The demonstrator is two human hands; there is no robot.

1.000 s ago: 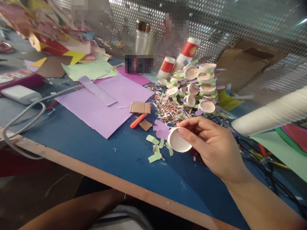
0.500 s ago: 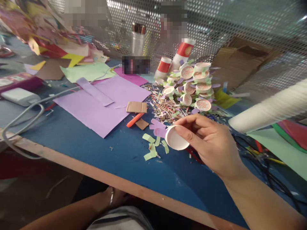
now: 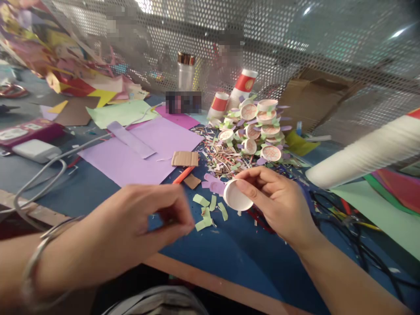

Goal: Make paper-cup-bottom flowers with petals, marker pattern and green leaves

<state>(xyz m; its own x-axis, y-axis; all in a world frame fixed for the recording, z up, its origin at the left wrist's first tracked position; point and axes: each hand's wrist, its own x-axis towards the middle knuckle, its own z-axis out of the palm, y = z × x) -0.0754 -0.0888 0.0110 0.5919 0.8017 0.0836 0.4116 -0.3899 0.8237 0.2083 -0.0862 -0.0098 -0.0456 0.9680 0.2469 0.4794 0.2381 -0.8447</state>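
White and shallow, the paper cup (image 3: 238,197) sits pinched between thumb and fingers of the right hand (image 3: 280,208), just right of green paper scraps (image 3: 205,218). On my feed, the left hand's (image 3: 127,218) blurred thumb and forefinger tips meet; I can't tell whether they grip anything.

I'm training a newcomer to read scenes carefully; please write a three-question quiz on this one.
1. Which hand holds the white cup base?
2. True or false: a bracelet is on the wrist of the left hand.
3. The cups right of the bottle have bands of which colour? A) blue B) red C) green

Key: 1. The right hand. 2. True. 3. B.
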